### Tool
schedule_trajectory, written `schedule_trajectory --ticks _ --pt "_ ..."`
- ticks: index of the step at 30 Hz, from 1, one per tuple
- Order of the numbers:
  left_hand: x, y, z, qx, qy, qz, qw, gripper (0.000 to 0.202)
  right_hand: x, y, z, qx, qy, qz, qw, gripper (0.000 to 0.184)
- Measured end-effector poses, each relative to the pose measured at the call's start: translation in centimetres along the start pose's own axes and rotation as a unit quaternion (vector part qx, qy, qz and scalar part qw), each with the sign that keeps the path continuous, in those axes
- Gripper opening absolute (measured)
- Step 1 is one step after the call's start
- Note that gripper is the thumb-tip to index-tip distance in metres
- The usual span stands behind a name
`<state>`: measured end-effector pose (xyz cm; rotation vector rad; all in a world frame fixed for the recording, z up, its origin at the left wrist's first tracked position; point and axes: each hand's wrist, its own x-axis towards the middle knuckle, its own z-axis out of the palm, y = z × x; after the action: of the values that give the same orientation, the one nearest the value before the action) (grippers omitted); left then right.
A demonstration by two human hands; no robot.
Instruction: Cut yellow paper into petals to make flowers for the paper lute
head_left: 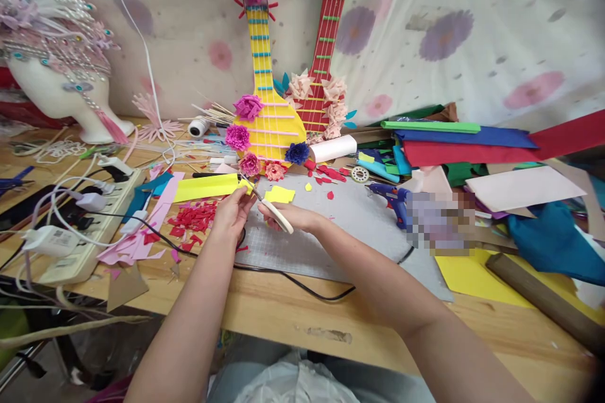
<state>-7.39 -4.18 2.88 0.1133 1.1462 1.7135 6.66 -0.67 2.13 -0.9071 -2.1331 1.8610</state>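
My left hand (231, 213) is closed in a pinch on one end of a long yellow paper strip (205, 187) that lies to the left across the wooden table (283, 312). My right hand (290, 217) grips white-handled scissors (276, 214), their blades pointing up-left at the strip's end beside my left fingers. Small yellow paper pieces (280, 194) lie on the grey cutting mat (321, 227) just beyond the hands. A pile of red paper scraps (193, 217) lies to the left of my left hand.
A yellow cardboard guitar with paper flowers (269, 119) and a red one (324, 75) lean on the wall. A blue glue gun (390, 198) lies right of the mat, coloured paper sheets (472, 145) beyond. A power strip with plugs (89, 220) and cables sit left; a black cord (302, 286) crosses the front.
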Motion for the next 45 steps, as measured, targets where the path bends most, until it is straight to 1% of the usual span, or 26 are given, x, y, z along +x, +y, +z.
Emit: schedule_trajectory --ticks 11,17,22,27,34,39,45 --pt "0.1 -0.2 0.3 -0.035 0.018 -0.006 0.999 0.016 0.2 0.0 0.1 0.021 0.011 0.028 0.999 0.048" --pt "0.4 -0.4 0.0 -0.048 0.023 -0.009 0.999 0.018 0.4 0.7 0.1 0.028 0.024 0.02 0.999 0.046" --pt "0.7 -0.3 -0.3 -0.046 0.005 -0.017 0.999 0.019 0.2 0.7 0.3 0.032 0.028 0.019 0.999 0.044" --pt "1.0 0.1 -0.8 -0.032 -0.003 -0.031 0.999 0.017 0.1 0.4 0.3 0.012 0.035 0.031 0.999 0.043" --pt "1.5 1.0 -1.8 -0.009 -0.025 -0.035 0.999 0.019 0.6 0.6 0.5 0.004 0.022 0.036 0.999 0.043" --pt "2.0 1.6 -2.4 0.025 -0.057 -0.029 0.998 0.022 1.0 0.7 0.7 0.023 0.004 0.034 0.999 0.045" --pt "2.0 2.3 -2.6 0.064 -0.066 -0.041 0.995 0.023 0.8 0.5 0.3 0.058 -0.046 0.033 0.997 0.044"
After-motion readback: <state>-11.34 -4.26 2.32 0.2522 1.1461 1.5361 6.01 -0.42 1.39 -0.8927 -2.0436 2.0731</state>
